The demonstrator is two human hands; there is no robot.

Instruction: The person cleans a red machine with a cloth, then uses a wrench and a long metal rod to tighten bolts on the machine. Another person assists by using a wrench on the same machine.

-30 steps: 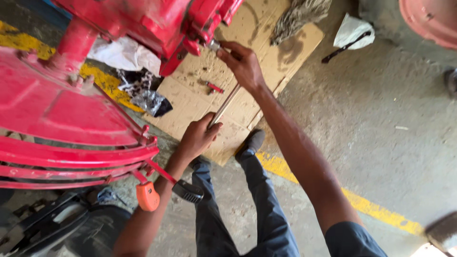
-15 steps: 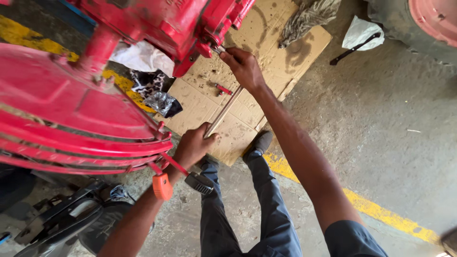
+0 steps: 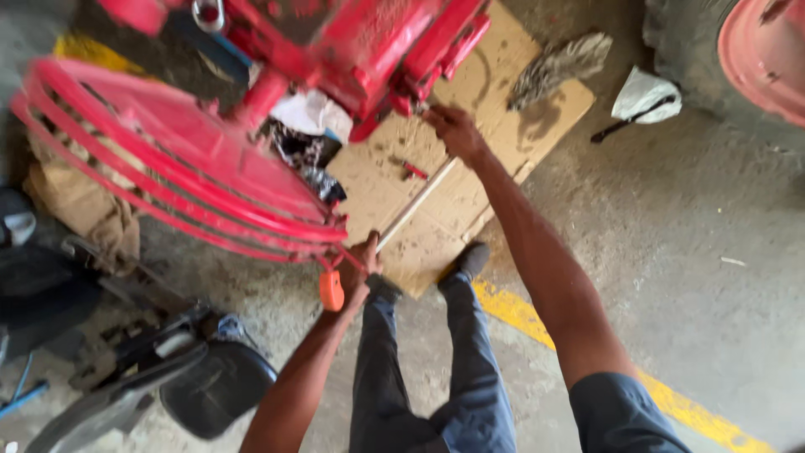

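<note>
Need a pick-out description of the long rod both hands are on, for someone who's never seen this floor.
Start at the big red machine and the flattened cardboard sheet on the concrete under it. The rod runs diagonally across that cardboard, from the right hand at the machine's underside down to the left hand. It is long, thin, straight and pale, unlike the short red piece lying beside it.

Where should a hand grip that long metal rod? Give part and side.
Grip the long metal rod on its bare middle, from above. It slants over the cardboard, and the right hand and left hand already hold its ends.
</note>
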